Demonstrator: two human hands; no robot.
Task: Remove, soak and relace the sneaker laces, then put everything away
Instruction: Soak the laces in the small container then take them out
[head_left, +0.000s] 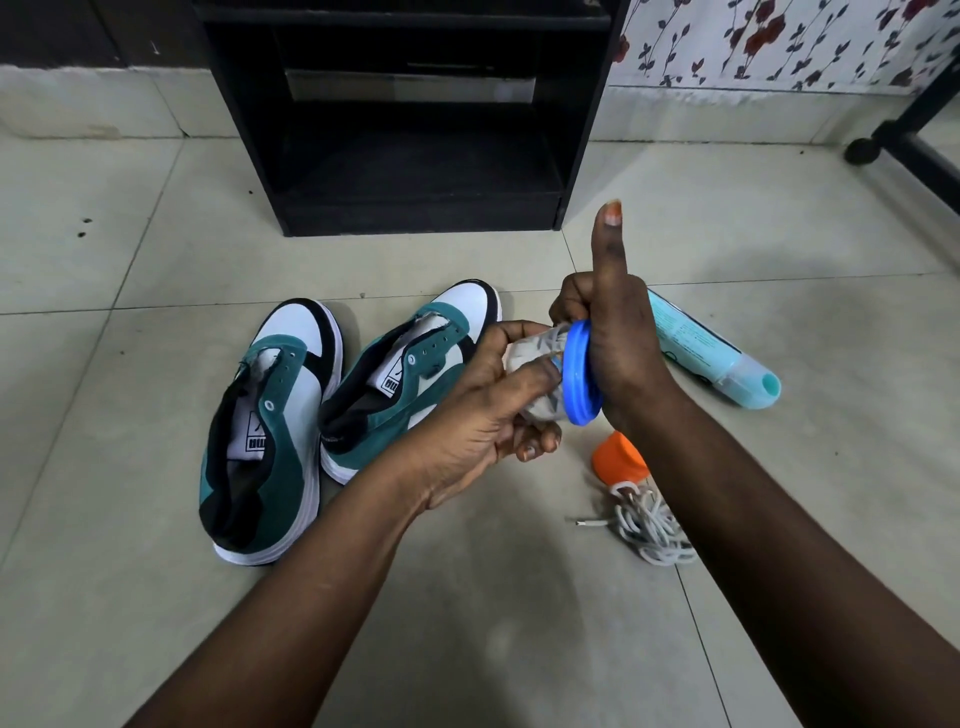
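Observation:
Two teal, white and black sneakers lie on the tiled floor with no laces in them, the left one (270, 431) nearer me and the right one (410, 374) beside it. My left hand (488, 405) grips a small clear jar (540, 379) with a white lace bundled inside. My right hand (613, 338) holds the jar's blue lid (582, 374) against its mouth, thumb pointing up. A second white lace (649, 525) lies in a loose heap on the floor below my right forearm.
An orange cap or small container (618, 460) sits next to the loose lace. A pale turquoise tube (717, 353) lies on its side to the right. A black open shelf unit (410, 114) stands ahead against the wall. A black frame leg (904, 135) is at far right.

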